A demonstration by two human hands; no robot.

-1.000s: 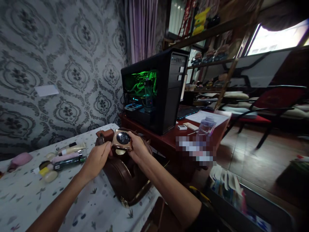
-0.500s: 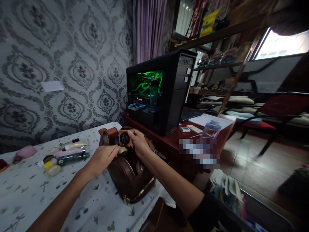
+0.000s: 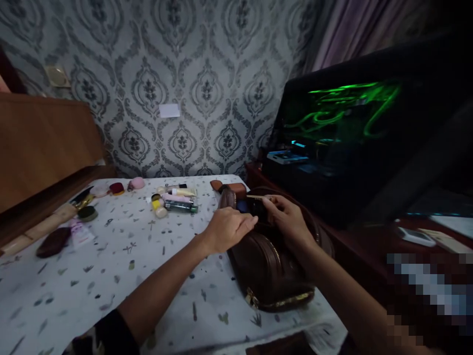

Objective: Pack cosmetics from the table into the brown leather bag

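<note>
The brown bag point(image 3: 269, 266) lies on a table point(image 3: 111, 276) with a white leafy cloth; it looks soft but thick, so its open top edge is the best place to hold, and the left hand point(image 3: 227, 229) pinches there with curled fingers. At that opening the right hand point(image 3: 290, 222) closes its fingers around a small flat case point(image 3: 258, 204), maybe a makeup compact, though it is too dark to be sure, likely light, hard and slippery, best held by its edges. Behind the bag is gray swirly wallpaper point(image 3: 207, 74), right of it a black computer point(image 3: 351, 138) glowing green, left of it small tubes point(image 3: 179, 199).
</note>
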